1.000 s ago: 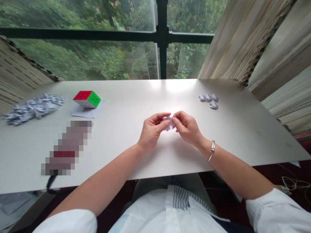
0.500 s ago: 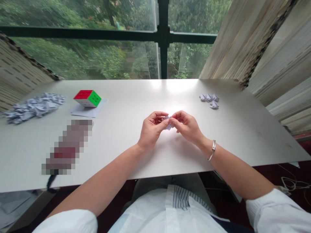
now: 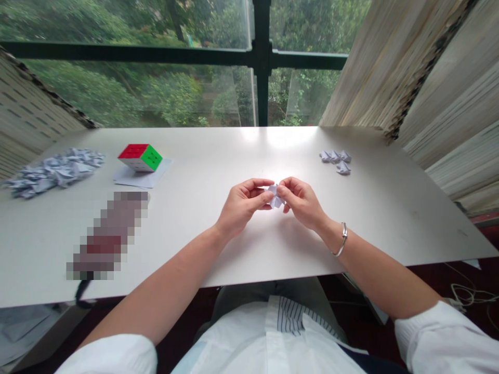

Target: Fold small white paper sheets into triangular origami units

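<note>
A small folded piece of white paper [image 3: 276, 199] is held between my two hands above the middle of the desk. My left hand [image 3: 246, 201] pinches its left side between thumb and fingers. On its right side, my right hand [image 3: 299, 200] grips it the same way, with a silver bracelet on that wrist. Fingertips cover parts of the paper, so its full shape is hidden. Several similar folded paper pieces [image 3: 336, 157] lie farther back on the right.
A heap of folded papers [image 3: 58, 171] lies at the far left of the white desk [image 3: 187, 234]. Beside it, a puzzle cube [image 3: 141, 157] rests on paper sheets [image 3: 134, 181]. Nearer me is a blurred-out flat object [image 3: 109, 234] with a black strap. Curtains [image 3: 448, 93] hang at right.
My hands have moved slightly apart around the folded paper, and more of its surface shows between my fingers. The things on the desk have stayed in place.
</note>
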`<state>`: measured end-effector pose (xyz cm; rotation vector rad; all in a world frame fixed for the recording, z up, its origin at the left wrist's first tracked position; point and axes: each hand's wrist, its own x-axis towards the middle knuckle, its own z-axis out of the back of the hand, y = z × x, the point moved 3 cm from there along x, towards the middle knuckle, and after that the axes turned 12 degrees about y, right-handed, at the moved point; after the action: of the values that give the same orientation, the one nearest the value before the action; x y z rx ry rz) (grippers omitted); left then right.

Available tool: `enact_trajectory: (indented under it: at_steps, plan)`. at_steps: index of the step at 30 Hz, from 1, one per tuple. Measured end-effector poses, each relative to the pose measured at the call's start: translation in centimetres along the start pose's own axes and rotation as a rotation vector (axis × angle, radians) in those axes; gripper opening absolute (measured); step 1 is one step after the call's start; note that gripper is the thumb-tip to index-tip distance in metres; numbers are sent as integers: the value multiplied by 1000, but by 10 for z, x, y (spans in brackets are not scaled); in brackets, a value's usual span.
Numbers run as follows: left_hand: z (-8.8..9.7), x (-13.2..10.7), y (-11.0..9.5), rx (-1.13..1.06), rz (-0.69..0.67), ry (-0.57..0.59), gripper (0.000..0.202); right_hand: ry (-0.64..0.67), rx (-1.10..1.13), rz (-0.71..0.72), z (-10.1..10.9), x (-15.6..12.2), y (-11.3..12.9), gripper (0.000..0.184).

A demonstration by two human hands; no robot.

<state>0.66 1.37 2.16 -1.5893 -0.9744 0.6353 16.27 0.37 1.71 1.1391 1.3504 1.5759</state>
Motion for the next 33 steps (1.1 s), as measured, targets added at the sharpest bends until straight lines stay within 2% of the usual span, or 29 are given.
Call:
enact_trajectory:
  at_steps: [6,12,15,22,28,33]
  plan:
    - [3,1,2,33,-19,-76,31,-23,-90,31,0,-2,0,32]
    - [0,-2,-3,66,-50,-83,30,-30,-136,56,0,-2,2,31]
    - [-1,-2,-1,57,-34,-92,35,-39,-109,57,0,-2,3,31]
    - [0,0,5,-45,23,-132,25,-46,-20,65,-1,-1,0,30]
    - [0,-2,0,54,-43,-207,24,-117,-185,136,-2,-5,5,26]
    - [-2,-3,0,115,-68,-213,22,-130,-237,144,-2,-6,7,29]
